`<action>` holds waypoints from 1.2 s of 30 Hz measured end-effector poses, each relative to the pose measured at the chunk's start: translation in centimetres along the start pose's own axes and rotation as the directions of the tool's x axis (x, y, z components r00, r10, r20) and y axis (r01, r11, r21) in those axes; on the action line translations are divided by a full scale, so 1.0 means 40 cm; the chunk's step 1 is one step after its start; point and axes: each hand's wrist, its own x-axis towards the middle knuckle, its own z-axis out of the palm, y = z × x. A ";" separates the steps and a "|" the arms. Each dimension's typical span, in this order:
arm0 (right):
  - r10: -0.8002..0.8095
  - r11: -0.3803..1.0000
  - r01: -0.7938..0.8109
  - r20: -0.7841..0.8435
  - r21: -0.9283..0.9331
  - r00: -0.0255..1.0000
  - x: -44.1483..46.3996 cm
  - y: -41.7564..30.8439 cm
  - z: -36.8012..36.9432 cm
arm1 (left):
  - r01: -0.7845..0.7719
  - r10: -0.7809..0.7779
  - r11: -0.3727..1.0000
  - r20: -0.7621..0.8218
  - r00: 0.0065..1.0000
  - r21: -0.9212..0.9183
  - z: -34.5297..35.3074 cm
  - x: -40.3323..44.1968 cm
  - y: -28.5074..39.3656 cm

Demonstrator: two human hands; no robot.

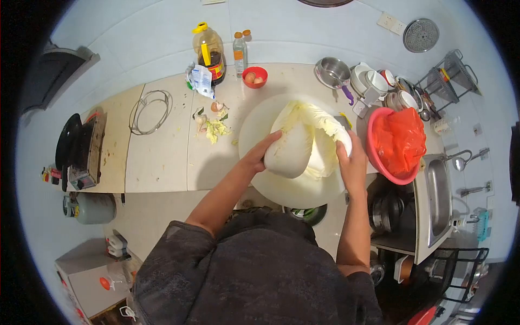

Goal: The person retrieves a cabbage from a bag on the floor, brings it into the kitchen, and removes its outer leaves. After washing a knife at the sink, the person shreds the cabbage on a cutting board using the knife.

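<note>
Pale napa cabbage leaves [290,149] are spread between my two hands, with thick white stems and yellowish frilled edges. On one side my left hand [262,151] is closed around the edge of a broad white stem. Opposite it, my right hand [352,162] grips a curled leaf, thumb on the inner side. Whether both hands hold one joined piece or separate leaves, I cannot tell. Beneath them is a large round whitish basin [254,127], reaching past the counter's front edge. Cabbage scraps [216,130] and garlic [200,120] lie left of it.
Behind stand an oil jug [208,51], a clear bottle [239,54] and a red bowl [255,77] of eggs. A saucepan [333,72] and stacked dishes sit back right. A pink basin [398,176] with a red bag adjoins the sink [439,195]. Coiled wire [151,112] lies left.
</note>
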 end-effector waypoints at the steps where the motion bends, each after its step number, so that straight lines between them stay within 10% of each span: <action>1: 0.035 0.999 -0.034 -0.049 0.014 0.998 0.005 0.002 -0.004 | 0.009 -0.009 1.000 -0.010 1.000 -0.011 -0.010 -0.003 0.000; 4: 0.189 0.976 -0.170 -0.145 0.135 0.971 0.025 0.084 -0.009 | -0.047 0.042 0.994 -0.046 0.998 -0.103 -0.042 -0.032 -0.005; 7: 0.583 0.339 -0.430 0.173 0.837 0.794 0.024 0.112 0.017 | -0.052 0.058 0.988 0.038 0.998 -0.145 -0.047 -0.058 0.028; 11: 0.607 -0.195 -0.493 0.499 0.848 0.618 -0.050 0.147 0.172 | -0.129 0.137 0.982 0.044 0.990 -0.139 -0.017 -0.062 0.055; 14: 0.609 -0.157 -0.664 0.601 0.731 0.518 -0.089 0.151 0.187 | -0.104 0.110 0.977 0.025 0.994 -0.188 0.004 -0.048 0.056; 17: 0.625 0.470 -0.871 0.643 0.141 0.442 -0.058 0.146 0.088 | -0.103 0.121 0.968 0.066 0.990 -0.230 0.018 -0.035 0.054; 20: 0.579 0.765 -0.644 0.429 0.009 0.693 -0.060 0.034 0.023 | -0.096 0.097 0.978 -0.004 0.995 -0.187 0.065 -0.029 0.064; 22: 0.292 0.844 -0.398 0.313 0.361 0.904 -0.076 0.014 0.065 | -0.136 0.134 0.990 -0.042 0.990 -0.041 0.086 -0.011 0.063; 26: -0.121 0.975 0.114 0.029 0.190 0.992 -0.059 -0.112 0.099 | -0.283 0.322 0.918 -0.108 0.940 0.277 0.251 -0.032 0.089; 28: -0.033 0.941 0.034 -0.010 0.336 0.999 -0.036 -0.116 0.083 | -0.314 0.365 0.839 -0.033 0.930 0.446 0.302 -0.072 0.125; 32: 0.098 0.116 -0.134 0.123 0.984 0.988 -0.015 -0.139 0.027 | -0.468 0.502 0.724 0.079 0.862 0.507 0.290 -0.040 0.160; 35: 0.179 -0.151 -0.387 0.410 0.910 0.894 -0.008 -0.112 0.044 | -0.238 0.242 0.970 0.082 0.967 -0.055 0.299 -0.001 0.087; 36: 0.281 -0.003 -0.356 0.342 0.935 0.897 -0.015 -0.116 0.063 | -0.177 0.203 0.963 0.120 0.972 -0.201 0.285 0.007 0.077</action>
